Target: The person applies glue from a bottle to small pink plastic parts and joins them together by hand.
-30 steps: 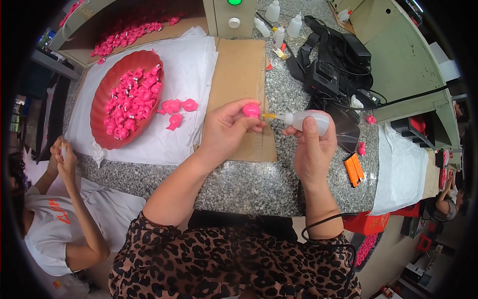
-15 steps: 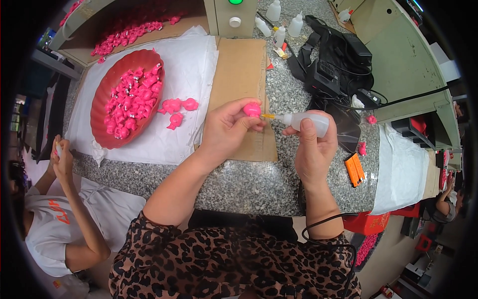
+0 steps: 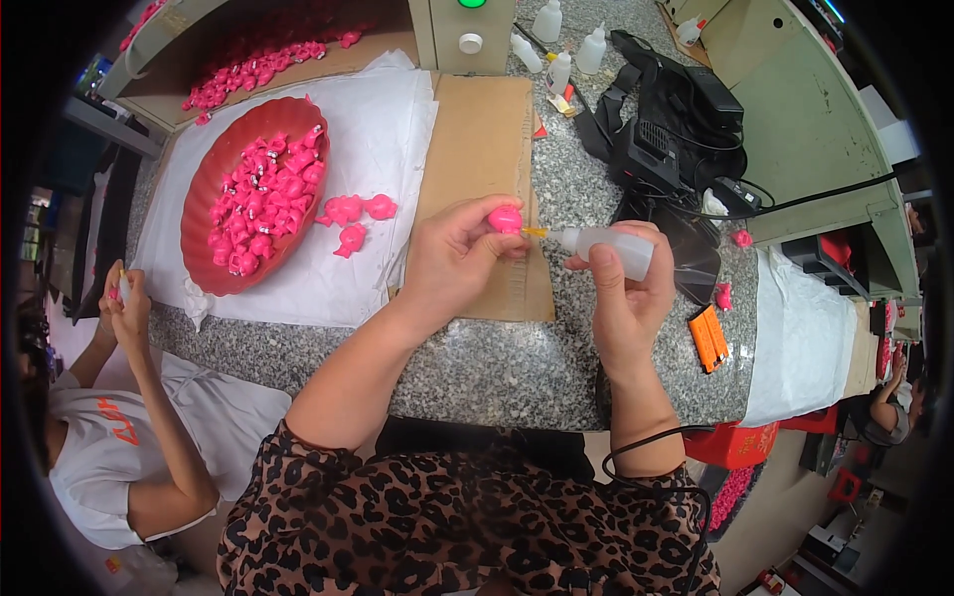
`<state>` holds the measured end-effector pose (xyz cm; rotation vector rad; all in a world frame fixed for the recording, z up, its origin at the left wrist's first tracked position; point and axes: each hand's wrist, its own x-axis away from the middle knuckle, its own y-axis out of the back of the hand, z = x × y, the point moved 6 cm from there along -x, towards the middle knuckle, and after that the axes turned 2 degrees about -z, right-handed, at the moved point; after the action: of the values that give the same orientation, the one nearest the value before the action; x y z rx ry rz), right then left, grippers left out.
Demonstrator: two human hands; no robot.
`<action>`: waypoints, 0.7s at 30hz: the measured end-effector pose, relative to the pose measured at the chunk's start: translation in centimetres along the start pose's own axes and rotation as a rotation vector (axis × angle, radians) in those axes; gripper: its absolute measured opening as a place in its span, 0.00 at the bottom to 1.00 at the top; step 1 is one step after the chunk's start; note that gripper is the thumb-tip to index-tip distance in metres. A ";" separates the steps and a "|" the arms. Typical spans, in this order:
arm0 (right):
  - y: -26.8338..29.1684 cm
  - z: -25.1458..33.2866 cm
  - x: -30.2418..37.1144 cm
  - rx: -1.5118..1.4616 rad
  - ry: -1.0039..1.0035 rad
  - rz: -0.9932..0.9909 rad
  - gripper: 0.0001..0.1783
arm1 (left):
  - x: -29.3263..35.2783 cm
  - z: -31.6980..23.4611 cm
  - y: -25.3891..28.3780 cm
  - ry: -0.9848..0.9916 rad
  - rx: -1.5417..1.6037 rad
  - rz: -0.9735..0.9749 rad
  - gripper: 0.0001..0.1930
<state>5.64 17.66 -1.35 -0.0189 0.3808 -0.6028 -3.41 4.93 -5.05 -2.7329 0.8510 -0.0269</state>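
Observation:
Between the thumb and fingers of my left hand (image 3: pixel 459 253) is a small round pink figurine (image 3: pixel 505 220), glossy on top. My right hand (image 3: pixel 633 288) grips a translucent white squeeze bottle (image 3: pixel 608 248) lying sideways, its thin yellow tip (image 3: pixel 538 232) pointing left. The tip meets or nearly meets the figurine's lower side; I cannot tell which. Both hands are above the right edge of a brown cardboard sheet (image 3: pixel 477 139). To the left, several loose pink figurines (image 3: pixel 351 238) lie on white paper (image 3: pixel 373 129), beside a red scalloped bowl (image 3: pixel 199 223) heaped with similar pieces.
White squeeze bottles (image 3: pixel 590 50) stand at the back, near a black strapped device (image 3: pixel 661 124) with cables. On the right are an orange object (image 3: pixel 708 338) and more white paper (image 3: pixel 795 338). A co-worker (image 3: pixel 159 437) sits at left, hands raised. Pink pieces (image 3: pixel 253 79) fill a back compartment.
The squeeze bottle has tilted slightly, with my right thumb shifted a little left and down along it. My left hand barely moves. The co-worker's hands have shifted a little.

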 end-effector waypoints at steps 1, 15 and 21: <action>0.0 0.4 0.0 0.105 0.086 0.015 0.13 | 0.0 0.0 0.2 -0.056 -0.094 -0.015 0.13; 0.5 -2.0 -0.3 -0.462 -0.336 -0.116 0.10 | -0.3 0.1 -0.1 0.040 0.080 0.094 0.14; -0.1 -1.8 0.0 -0.360 -0.273 -0.101 0.10 | -0.2 0.2 0.0 0.055 0.095 0.092 0.15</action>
<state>4.96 17.77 -3.01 -0.4633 0.2196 -0.6157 -3.56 5.12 -5.23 -2.6124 0.9647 -0.1216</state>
